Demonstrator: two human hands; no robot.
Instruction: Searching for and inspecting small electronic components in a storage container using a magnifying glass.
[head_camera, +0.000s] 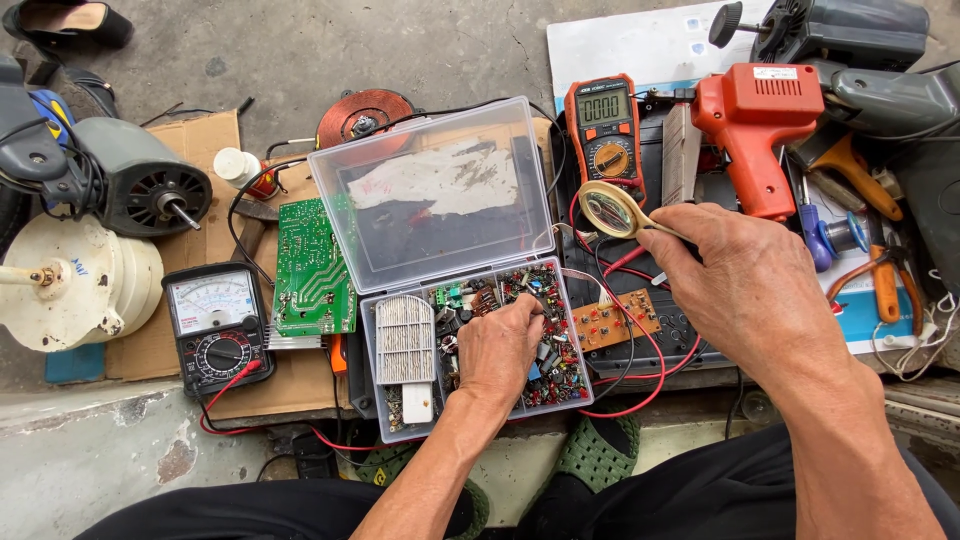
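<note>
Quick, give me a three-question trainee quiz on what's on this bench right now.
1. True or false: the left hand rests inside the open clear parts box.
2. What does the right hand hold? A) magnifying glass B) orange solder gun C) screwdriver
3. Fill in: the green circuit board lies between the parts box and the ____ multimeter with a needle dial.

Key:
1. True; its fingers are in among the small components.
2. A; the magnifying glass is pinched by its handle, while the orange solder gun lies untouched.
3. Black.
</note>
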